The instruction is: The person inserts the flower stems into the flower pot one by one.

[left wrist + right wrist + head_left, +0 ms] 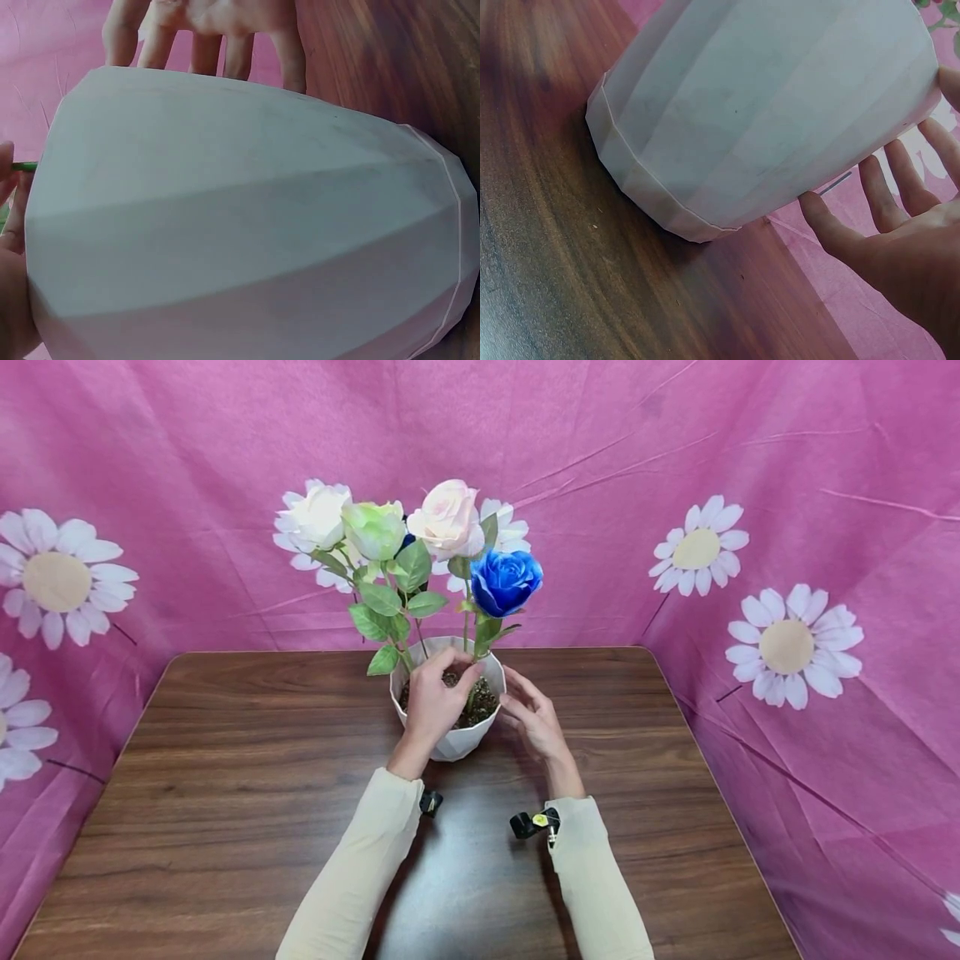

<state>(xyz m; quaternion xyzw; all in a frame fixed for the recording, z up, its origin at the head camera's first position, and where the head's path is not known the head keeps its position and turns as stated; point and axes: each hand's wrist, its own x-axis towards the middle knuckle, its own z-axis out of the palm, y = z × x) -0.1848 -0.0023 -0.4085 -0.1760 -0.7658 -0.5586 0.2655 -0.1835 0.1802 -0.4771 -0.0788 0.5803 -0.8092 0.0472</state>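
Note:
A white faceted flowerpot point(457, 747) stands on the table with dark soil point(483, 708) inside. My left hand point(435, 697) reaches over its near rim and pinches a green stem point(25, 166) below the blue rose point(506, 582). At the pot's right side, my right hand point(537, 720) rests its spread, fairly straight fingers point(889, 199) against the wall, with the thumb near the rim. A pale pink rose point(450, 518), a green-white rose point(375, 530) and a white rose point(318, 515) rise from the pot. The left hand partly covers the soil and stem bases.
The dark wood-grain table point(247, 793) spreads around the pot, its far edge close behind. A pink curtain point(585, 460) with large printed daisies hangs at the back and sides. Leafy stems point(381, 602) lean out over the pot's left side.

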